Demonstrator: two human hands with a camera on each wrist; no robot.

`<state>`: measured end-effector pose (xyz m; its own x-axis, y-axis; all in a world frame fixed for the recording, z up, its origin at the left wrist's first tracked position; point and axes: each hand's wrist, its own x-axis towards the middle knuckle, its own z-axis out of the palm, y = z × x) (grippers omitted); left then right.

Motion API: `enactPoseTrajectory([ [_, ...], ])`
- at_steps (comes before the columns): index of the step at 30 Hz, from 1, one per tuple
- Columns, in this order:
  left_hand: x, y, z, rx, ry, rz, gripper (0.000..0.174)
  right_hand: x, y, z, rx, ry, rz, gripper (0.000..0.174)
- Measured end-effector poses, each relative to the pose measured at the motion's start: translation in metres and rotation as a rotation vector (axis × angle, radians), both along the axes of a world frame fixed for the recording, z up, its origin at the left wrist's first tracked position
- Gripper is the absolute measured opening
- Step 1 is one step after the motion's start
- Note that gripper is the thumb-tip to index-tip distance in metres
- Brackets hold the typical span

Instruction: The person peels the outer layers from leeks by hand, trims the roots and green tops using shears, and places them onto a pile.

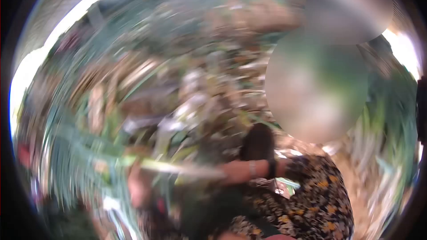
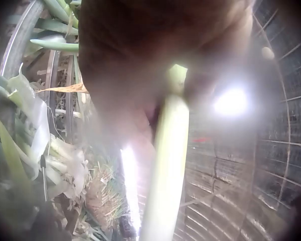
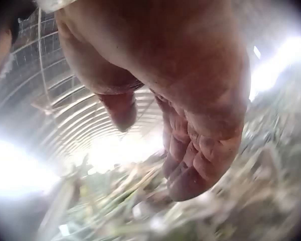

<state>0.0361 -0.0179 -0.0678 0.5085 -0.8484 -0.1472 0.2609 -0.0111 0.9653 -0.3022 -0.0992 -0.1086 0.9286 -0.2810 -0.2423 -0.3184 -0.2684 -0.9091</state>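
Note:
A long leek stalk, green at the left and white toward the right, lies across the blurred head view. My left hand grips it. The left wrist view shows the pale stalk coming down out of the left hand, whose fingers are partly in shadow. My right hand is by the stalk's white end; blur hides whether they touch. In the right wrist view the right hand has loosely bent fingers, the thumb apart, and nothing held.
Cut leaves and stalks cover the ground ahead. More long green leaves stand at the left, and pale stalks at the right. A shiny narrow strip is beside the leek. Patterned cloth covers a leg.

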Motion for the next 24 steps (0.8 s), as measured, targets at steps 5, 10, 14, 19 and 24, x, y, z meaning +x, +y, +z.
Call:
enactPoseTrajectory([
  [5,-0.015,0.018,0.032,-0.143,0.334,0.003,0.037,0.046,0.019,0.024,-0.328,0.030,-0.152,0.042],
  [10,-0.042,0.027,-0.015,-0.271,0.375,-0.145,0.032,0.123,0.023,0.033,-0.403,-0.088,-0.150,0.036],
  [14,-0.026,0.047,-0.023,-0.309,0.377,-0.155,0.018,0.148,0.024,0.028,-0.516,-0.067,-0.075,0.034],
  [19,0.012,0.074,-0.048,-0.291,0.248,0.100,0.017,0.144,-0.007,-0.007,-0.530,-0.098,0.092,0.051],
  [24,0.071,0.160,-0.052,-0.314,0.128,0.418,0.018,0.121,-0.055,-0.025,-0.766,0.062,-0.065,0.054],
])
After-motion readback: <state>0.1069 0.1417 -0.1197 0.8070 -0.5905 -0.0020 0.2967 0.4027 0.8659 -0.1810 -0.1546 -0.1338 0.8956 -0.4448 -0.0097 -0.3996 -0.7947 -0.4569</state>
